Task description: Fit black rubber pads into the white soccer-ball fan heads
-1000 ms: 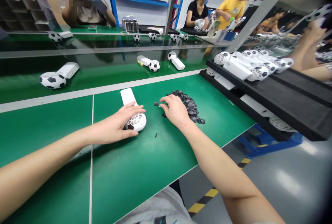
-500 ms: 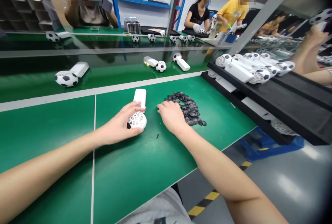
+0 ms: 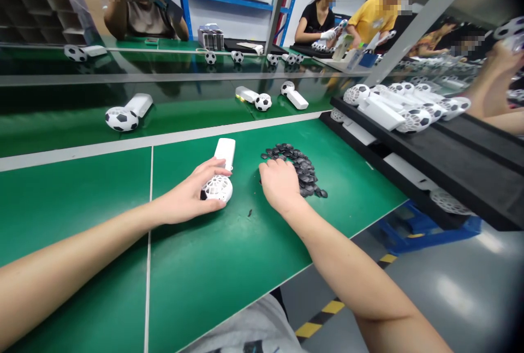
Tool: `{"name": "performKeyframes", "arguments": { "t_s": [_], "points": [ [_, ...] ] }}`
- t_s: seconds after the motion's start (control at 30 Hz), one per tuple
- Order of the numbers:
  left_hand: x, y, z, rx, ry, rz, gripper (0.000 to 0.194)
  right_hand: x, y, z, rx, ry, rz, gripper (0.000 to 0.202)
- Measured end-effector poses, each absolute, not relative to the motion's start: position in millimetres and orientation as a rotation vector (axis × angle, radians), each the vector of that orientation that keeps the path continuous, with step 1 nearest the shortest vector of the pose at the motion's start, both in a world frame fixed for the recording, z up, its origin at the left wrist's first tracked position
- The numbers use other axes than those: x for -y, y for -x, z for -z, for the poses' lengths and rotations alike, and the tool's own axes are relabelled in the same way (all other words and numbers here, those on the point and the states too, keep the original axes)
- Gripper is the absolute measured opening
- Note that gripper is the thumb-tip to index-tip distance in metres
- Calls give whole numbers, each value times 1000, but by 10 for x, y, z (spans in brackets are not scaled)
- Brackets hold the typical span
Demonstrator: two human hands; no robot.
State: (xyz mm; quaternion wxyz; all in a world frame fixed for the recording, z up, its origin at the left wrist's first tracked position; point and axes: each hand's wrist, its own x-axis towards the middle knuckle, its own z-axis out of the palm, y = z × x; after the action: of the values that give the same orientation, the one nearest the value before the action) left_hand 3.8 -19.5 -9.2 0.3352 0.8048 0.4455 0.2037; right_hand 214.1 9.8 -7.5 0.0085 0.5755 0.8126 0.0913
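Observation:
My left hand [image 3: 194, 192] is wrapped around the round head of a white handheld device [image 3: 225, 151], which lies on the green table. The head is a white openwork ball [image 3: 219, 187], with one black patch showing by my fingers; the flat white handle points away from me. To the right, my right hand [image 3: 280, 183] is closed with curled fingers at the left edge of a pile of small black pieces [image 3: 305, 170]. Its fingertips are turned down and whatever they pinch is hidden. One small black scrap [image 3: 250, 213] lies between the hands.
Black trays [image 3: 442, 140] stacked with football-patterned devices stand at the right. Beyond the pale table strip, a conveyor [image 3: 184, 118] carries several such devices [image 3: 121, 118]. Co-workers [image 3: 317, 20] sit across, and another person's hand [image 3: 501, 58] shows at far right.
My right hand has moved slightly right and its fingers have curled in at the black pieces. My left hand keeps its hold. Devices on the near conveyor have shifted right.

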Motion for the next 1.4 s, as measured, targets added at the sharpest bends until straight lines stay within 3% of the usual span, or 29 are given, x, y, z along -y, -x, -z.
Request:
{"name": "performKeyframes", "arguments": {
  "t_s": [0.23, 0.3, 0.37, 0.43, 0.5, 0.8, 1.1, 1.4],
  "points": [
    [176, -17, 63, -1127, -2018, -503, 50, -219, -2222, 147, -2734, -1942, -128, 27],
    [180, -25, 50, -1132, -2006, -499, 50, -221, -2237, 162, -3042, -1909, 198, 25],
    [183, -33, 42, -1132, -2007, -496, 50, -184, -2225, 151, -3276, -1765, 784, 19],
    [182, -39, 40, -1130, -2013, -494, 50, -118, -2193, 120, -3300, -1527, 1376, 13],
    [178, -43, 41, -1130, -2016, -488, 50, -48, -2154, 84, -3250, -1342, 1658, 9],
    [189, -67, 18, -1138, -2032, -511, 49, 52, -2036, 109, -3282, -1151, 1601, 1],
    [195, -77, 37, -1150, -2025, -530, 47, 45, -1967, 155, -3229, -1219, 1721, 10],
    [191, -73, 54, -1139, -1966, -523, 46, 45, -1946, 203, -2913, -1280, 2094, 19]
  ]
}}
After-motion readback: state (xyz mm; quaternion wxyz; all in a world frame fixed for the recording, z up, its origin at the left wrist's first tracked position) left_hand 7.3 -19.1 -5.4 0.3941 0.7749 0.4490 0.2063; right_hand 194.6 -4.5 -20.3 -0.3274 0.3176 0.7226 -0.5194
